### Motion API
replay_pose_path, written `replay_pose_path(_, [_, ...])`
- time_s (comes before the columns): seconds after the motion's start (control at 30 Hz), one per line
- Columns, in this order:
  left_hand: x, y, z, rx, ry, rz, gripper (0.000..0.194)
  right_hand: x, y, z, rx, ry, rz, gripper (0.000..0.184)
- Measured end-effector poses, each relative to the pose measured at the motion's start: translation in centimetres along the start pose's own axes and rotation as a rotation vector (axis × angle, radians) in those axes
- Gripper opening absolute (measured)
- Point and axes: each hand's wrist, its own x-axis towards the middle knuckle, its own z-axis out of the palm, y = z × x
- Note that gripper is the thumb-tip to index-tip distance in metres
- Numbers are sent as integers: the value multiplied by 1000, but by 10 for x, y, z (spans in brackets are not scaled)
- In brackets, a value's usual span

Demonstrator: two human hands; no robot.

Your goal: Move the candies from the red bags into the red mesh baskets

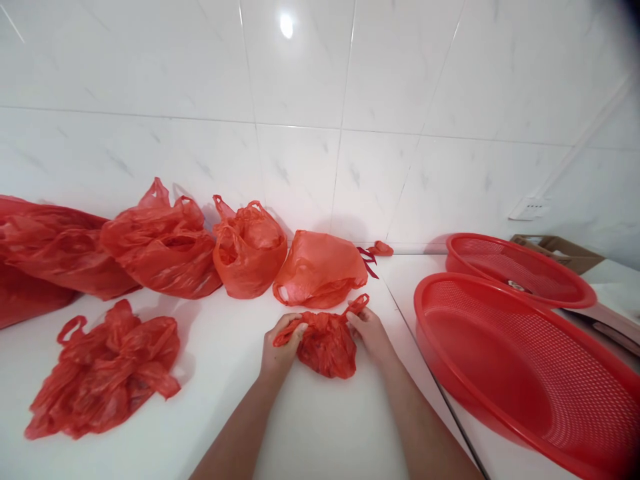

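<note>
Your left hand (280, 347) pinches one gathered end of the small red bag (327, 350), and your right hand (369, 331) grips the other, so it sits between them above the white table (215, 353). Just beyond lies a plump red bag (325, 263); a crumpled red heap (107, 373) is left, the near red basket (490, 360) right.

Head-worn view, facing forward, down at hands (278, 348)

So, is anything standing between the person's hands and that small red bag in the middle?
Nothing visible: the left hand and right hand grip opposite sides of the small red bag. The larger bag lies beyond it.
</note>
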Motion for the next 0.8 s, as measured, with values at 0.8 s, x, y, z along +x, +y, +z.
replay_pose_path(0.8, [3, 0, 3, -743, -228, -376, 23, -13, -15, 14, 419, -182, -41, 33])
